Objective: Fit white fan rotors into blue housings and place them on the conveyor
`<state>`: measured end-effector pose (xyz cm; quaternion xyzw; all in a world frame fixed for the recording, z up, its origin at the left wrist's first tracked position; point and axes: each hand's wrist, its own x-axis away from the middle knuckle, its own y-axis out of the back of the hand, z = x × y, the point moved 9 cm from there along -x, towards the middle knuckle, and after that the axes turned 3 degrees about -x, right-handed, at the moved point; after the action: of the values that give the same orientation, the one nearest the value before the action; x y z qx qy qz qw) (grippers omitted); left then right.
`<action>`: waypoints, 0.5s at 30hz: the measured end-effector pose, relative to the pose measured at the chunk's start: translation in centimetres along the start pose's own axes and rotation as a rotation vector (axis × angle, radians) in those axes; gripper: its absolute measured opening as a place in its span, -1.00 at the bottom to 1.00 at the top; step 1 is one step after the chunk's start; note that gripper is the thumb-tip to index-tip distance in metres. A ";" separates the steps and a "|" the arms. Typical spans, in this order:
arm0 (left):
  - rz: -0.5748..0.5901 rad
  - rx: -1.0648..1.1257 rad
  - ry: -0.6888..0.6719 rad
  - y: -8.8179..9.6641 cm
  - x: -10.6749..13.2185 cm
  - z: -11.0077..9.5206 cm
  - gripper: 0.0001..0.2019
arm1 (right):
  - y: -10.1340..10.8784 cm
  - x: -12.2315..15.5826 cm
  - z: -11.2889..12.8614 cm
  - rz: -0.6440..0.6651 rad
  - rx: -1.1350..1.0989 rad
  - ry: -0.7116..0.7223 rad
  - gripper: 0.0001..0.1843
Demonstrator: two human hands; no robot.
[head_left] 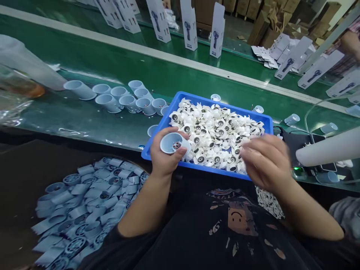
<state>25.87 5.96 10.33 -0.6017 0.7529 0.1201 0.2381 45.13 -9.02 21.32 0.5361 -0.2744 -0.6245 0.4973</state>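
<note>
My left hand (164,155) is wrapped round a light-blue plastic fan housing (166,144). The cup-like housing tilts its open end toward me, and a small copper-coloured motor coil shows inside. Below that hand is the left side of a blue tray (180,96) full of white fan impellers (216,129) with dark round hubs. Over the tray's right front corner hovers my right hand (266,161), a little blurred. Its fingers are bent and pressed together; whether something is between them I cannot make out.
Several blue housings (108,103) stand on the green bench at left. A heap of them (92,202) lies low beside my left arm. Printed white boxes (189,30) line the belt. A white tube (329,146) juts in at right, near a black device (299,144).
</note>
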 end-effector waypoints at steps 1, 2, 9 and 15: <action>0.017 -0.007 0.042 -0.2 0.0 0.3 -0.38 | -2.4 -2.1 -0.1 0.109 0.101 0.021 -0.69; 0.040 -0.020 0.082 -0.4 0.0 0.6 -0.36 | -4.8 -4.3 -0.4 0.221 0.206 0.034 -0.64; 0.162 -0.162 0.218 -0.8 0.3 1.2 -0.38 | -13.8 -13.7 -2.9 0.543 0.506 0.068 -0.79; 0.156 -0.148 0.202 -1.2 0.2 1.9 -0.44 | -15.2 -14.3 -2.5 0.597 0.537 0.073 -0.67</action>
<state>27.42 6.34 8.72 -0.5662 0.8067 0.1321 0.1062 41.55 9.97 12.98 0.5654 -0.5538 -0.3392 0.5086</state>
